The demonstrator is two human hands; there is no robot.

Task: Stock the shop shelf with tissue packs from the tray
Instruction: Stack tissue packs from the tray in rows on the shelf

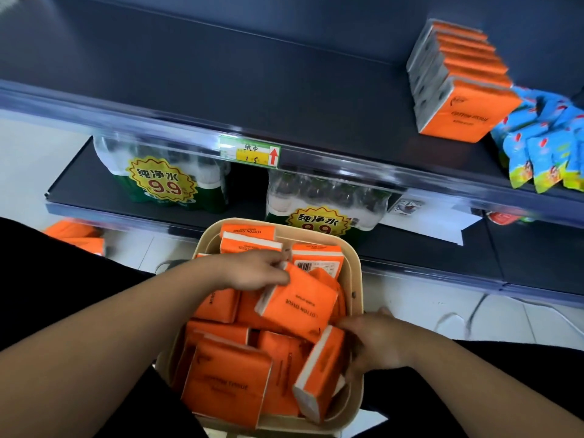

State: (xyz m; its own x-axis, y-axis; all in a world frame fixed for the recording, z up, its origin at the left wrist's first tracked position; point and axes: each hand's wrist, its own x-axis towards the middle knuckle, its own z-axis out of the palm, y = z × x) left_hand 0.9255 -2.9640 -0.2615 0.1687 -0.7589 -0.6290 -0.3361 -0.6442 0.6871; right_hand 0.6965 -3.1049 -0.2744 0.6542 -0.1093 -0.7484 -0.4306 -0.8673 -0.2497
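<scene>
Orange tissue packs (297,306); beige tray (355,270); dark blue shelf (252,90).

Tray (355,279): cream, rounded corners, filled with a loose jumble of tissue packs (227,387). These are orange wrap with white ends, printed "COTTON TISSUE"; some lie flat, some stand on edge.

Tilted pack (300,306): raised above the heap, its top corner pinched by the left hand (252,268).

End-up pack (319,371): against the tray's right wall, with the right hand (376,339) touching it; grip unclear.

Shelf (284,90): dark blue-grey. A row of upright packs (458,90) stands front to back at its right.
</scene>
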